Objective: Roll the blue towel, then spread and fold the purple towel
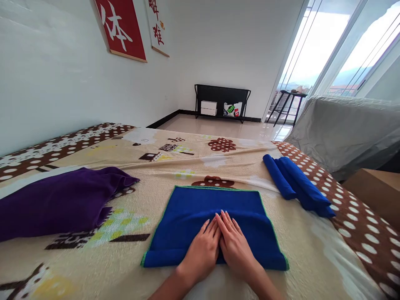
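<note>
A blue towel [193, 210] with a green edge lies flat on the bed in front of me, its near edge folded or rolled over. My left hand [201, 250] and my right hand [234, 246] rest side by side, palms down, on the middle of that near edge, fingers pointing away from me. Neither hand grips the cloth. Rolled blue towels [295, 185] lie together to the right, apart from my hands.
A purple cloth [59, 202] lies crumpled at the left on the patterned beige bedspread [175, 160]. A grey-covered piece of furniture [346, 131] and a brown box [376, 191] stand right of the bed. A black shelf [221, 102] stands by the far wall.
</note>
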A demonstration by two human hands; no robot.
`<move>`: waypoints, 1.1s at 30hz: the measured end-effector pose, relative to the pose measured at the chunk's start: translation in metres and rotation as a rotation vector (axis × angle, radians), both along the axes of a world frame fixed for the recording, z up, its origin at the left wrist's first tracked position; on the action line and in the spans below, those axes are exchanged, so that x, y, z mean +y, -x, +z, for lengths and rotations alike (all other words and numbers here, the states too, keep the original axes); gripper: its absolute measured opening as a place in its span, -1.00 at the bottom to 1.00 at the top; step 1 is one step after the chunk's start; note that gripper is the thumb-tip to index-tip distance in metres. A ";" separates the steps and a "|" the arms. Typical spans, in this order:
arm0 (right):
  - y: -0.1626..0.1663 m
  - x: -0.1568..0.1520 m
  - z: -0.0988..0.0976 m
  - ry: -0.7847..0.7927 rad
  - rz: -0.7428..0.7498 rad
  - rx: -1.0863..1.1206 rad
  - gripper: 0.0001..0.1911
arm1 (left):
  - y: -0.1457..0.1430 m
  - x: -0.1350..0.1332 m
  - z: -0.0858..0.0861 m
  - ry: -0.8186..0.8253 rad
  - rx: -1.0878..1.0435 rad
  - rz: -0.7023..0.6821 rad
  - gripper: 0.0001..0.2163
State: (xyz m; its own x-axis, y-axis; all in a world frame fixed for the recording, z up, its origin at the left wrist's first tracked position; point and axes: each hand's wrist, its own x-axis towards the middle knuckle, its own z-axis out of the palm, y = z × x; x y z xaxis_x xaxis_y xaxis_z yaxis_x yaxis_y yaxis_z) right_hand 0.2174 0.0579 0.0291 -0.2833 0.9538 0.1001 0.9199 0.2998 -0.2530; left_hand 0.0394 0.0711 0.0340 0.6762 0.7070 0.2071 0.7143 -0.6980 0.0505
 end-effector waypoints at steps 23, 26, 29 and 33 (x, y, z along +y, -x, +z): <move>-0.119 0.055 -0.009 0.005 -0.316 -0.067 -0.30 | 0.104 0.085 0.005 0.051 -0.028 0.560 -0.44; -0.087 0.066 -0.006 -0.014 -0.198 -0.065 -0.31 | 0.065 0.085 0.009 0.056 -0.010 0.448 -0.47; -0.040 0.083 -0.002 0.000 0.027 -0.052 -0.38 | 0.015 0.093 0.007 0.124 0.037 0.186 -0.48; -0.055 0.097 -0.007 0.002 -0.036 -0.049 -0.39 | 0.023 0.115 0.001 0.150 0.043 0.204 -0.48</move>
